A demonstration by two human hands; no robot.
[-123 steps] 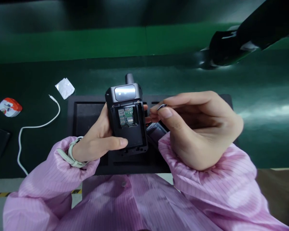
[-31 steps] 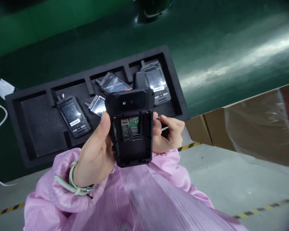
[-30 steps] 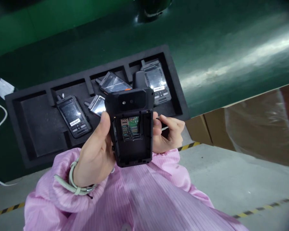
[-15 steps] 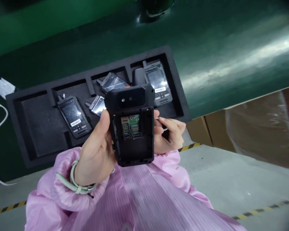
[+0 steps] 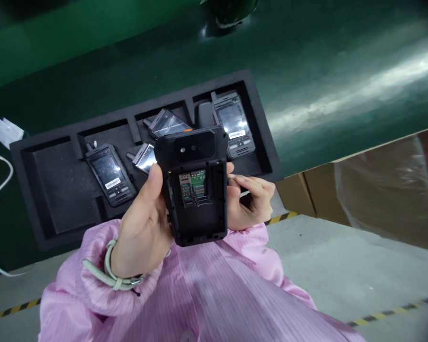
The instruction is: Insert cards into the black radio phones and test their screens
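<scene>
My left hand (image 5: pixel 142 223) grips a black handheld radio (image 5: pixel 199 223) from its left side, thumb along the edge. Its back faces me with the battery bay uncovered, and a green circuit board with metal card slots (image 5: pixel 193 187) shows inside. A camera window sits at the upper end. Close against the radio's right edge is my right hand (image 5: pixel 251 202), closed, with thumb and fingers pinched together. Whatever lies in that pinch is too small to name, and some fingertips are hidden behind the radio.
Beyond my hands a black foam tray (image 5: pixel 24 190) lies on the green table (image 5: pixel 306 95). Several similar radios rest in it, one at the left (image 5: pixel 110 175) and one at the right (image 5: pixel 234 123). Cardboard boxes (image 5: pixel 378 185) stand on the floor at right. A white cable (image 5: pixel 5 180) lies far left.
The radio and both hands have hardly moved; the pinched fingers of my right hand have shifted very slightly left. The tray sits a touch lower in view.
</scene>
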